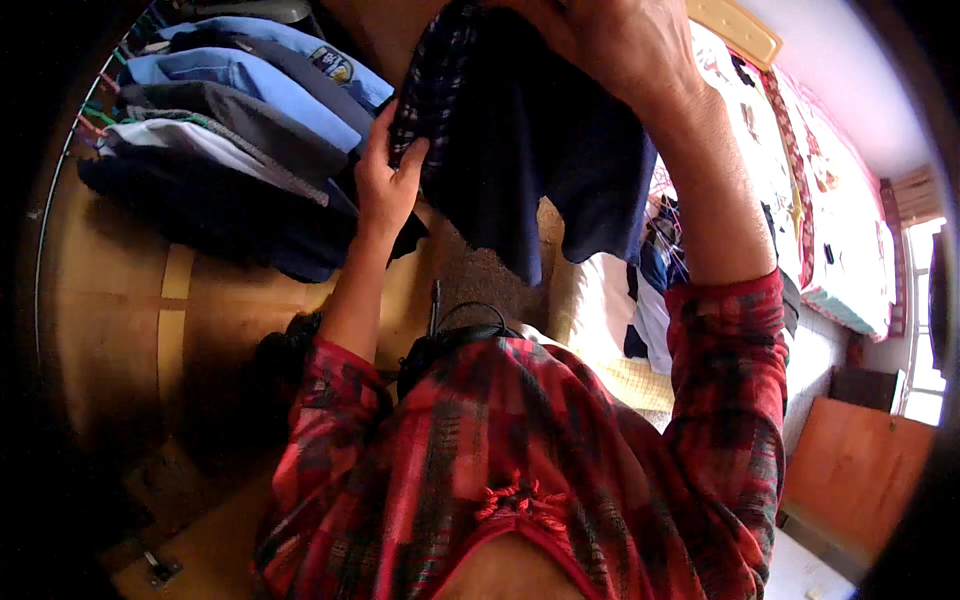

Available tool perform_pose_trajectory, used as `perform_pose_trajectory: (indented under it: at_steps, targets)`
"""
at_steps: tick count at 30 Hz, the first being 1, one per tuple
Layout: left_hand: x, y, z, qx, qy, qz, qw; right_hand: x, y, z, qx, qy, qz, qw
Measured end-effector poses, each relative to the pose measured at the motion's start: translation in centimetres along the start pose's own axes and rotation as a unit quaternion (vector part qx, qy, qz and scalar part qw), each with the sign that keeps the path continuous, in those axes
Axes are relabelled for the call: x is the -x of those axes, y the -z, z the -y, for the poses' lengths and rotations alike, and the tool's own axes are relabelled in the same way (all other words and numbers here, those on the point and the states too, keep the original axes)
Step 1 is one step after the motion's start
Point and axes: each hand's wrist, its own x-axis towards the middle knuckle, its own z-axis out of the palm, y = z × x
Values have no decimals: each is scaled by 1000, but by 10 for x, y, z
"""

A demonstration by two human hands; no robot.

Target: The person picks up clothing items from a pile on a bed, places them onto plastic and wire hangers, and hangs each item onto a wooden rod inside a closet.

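A dark navy garment [560, 170] hangs in front of me, with a checked strip down its left side. Its kind is unclear, as the upper part leaves the picture. My left hand [390, 180] grips the left edge by the checked cloth, thumb on the near face and fingers mostly behind. Up at the top, my right hand [630, 45] is bent over the garment's upper part. Its fingertips are cut off by the picture's edge and hidden by the hand itself. The lower hem falls free in loose folds.
To the left, several shirts and jackets [240, 95] hang close together before wooden panels [120, 270]. A bed [825, 200] with patterned covers lies at the right. Clothes on hangers [660, 240] are near my right forearm. An orange-brown cabinet [855, 480] stands lower right.
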Motion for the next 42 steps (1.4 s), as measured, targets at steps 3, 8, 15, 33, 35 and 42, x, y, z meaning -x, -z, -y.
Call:
perform_pose_trajectory:
  at_steps: [3,8,15,33,35,42]
  targets:
    - [-4,-9,7,391,121,94,908,1,3,-5,-2,20,16,1000]
    - [-15,17,-11,432,111,52,894,20,15,-29,-67,-182,101,976]
    - [-32,33,-47,-96,-209,125,965,32,26,-29,-104,-314,122,936]
    - [-50,119,-71,-75,-178,93,977,92,-21,0,4,-124,-125,984]
    - [-32,99,-56,-39,-78,344,935,148,-44,-3,-59,-243,77,965]
    - [-5,66,-33,4,-7,439,898,211,-36,28,-153,-359,128,912]
